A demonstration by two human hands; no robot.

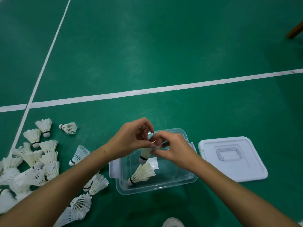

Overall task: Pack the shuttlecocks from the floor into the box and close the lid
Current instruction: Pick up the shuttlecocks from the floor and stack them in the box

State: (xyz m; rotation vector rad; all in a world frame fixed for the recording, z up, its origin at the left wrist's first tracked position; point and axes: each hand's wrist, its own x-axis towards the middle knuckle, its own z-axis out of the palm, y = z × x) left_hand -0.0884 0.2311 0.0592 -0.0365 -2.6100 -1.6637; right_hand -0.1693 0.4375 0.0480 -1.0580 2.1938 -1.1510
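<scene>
Held shuttlecock (144, 154) over clear box (188, 178): axis near vertical, cork down. Left hand (131, 138) and right hand (172, 149) pinch its feathers, fingers curled, wrists meeting. Second shuttlecock (141, 174) lies inside, cork lower-left

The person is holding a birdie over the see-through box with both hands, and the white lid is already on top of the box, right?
Not quite. The head view shows the white lid lying on the floor beside the box, not on it. Both the left hand and right hand do hold a shuttlecock over the open box.

Green court floor (164, 46), white lines (147, 91)
</scene>
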